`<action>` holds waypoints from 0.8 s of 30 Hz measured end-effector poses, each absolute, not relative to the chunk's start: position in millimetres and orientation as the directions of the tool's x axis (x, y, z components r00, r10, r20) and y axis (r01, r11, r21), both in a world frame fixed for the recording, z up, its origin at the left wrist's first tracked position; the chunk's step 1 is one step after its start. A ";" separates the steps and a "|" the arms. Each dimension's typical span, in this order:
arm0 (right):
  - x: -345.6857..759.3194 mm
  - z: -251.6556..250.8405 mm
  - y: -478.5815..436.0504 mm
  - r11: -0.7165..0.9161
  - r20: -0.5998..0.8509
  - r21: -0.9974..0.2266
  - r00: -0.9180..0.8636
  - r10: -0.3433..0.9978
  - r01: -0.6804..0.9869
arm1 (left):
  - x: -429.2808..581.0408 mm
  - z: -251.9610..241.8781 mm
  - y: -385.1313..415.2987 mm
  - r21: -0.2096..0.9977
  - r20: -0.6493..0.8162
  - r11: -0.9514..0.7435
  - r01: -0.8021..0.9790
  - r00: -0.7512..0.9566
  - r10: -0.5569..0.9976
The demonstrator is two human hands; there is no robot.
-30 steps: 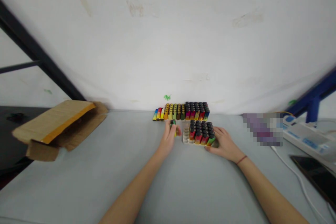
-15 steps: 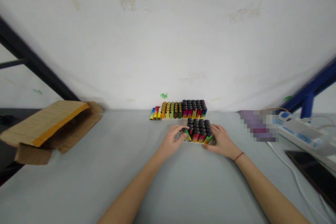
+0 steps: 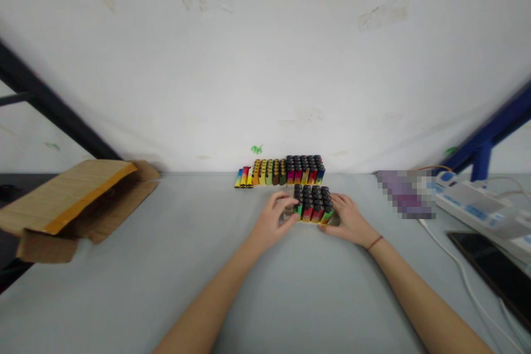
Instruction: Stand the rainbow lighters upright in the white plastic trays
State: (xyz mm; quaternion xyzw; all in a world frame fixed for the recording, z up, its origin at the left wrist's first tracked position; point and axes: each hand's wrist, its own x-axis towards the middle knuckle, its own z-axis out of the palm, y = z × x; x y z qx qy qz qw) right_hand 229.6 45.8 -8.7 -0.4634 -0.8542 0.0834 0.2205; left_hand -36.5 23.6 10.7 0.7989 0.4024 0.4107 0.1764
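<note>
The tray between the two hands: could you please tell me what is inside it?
Black-topped lighters stand upright in the tray. The left hand and right hand partly hide its ends, and the lighters cover most of its bottom.

Mid-frame, we see our left hand (image 3: 269, 221) and right hand (image 3: 350, 221) flanking an upright block of black-topped lighters (image 3: 313, 202). Just above it in the frame stand a second black-topped group (image 3: 306, 170) and a gold-topped group (image 3: 269, 172). At the left edge we see an open cardboard box (image 3: 89, 191), at lower right a dark phone (image 3: 489, 260).
</note>
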 end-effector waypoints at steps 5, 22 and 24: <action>233.2 -6.8 48.9 0.568 0.271 -0.369 -0.500 0.823 0.735 | -39.7 11.6 22.9 0.578 0.496 -0.657 0.483 0.431 0.754; 233.4 -4.8 46.0 0.577 0.268 -0.354 -0.511 0.817 0.736 | -114.2 11.2 78.6 0.504 0.493 -0.146 0.852 -0.144 0.858; 233.0 -4.7 45.6 0.577 0.267 -0.352 -0.512 0.817 0.737 | -127.6 8.2 82.4 0.435 0.405 -0.015 0.900 -0.181 0.896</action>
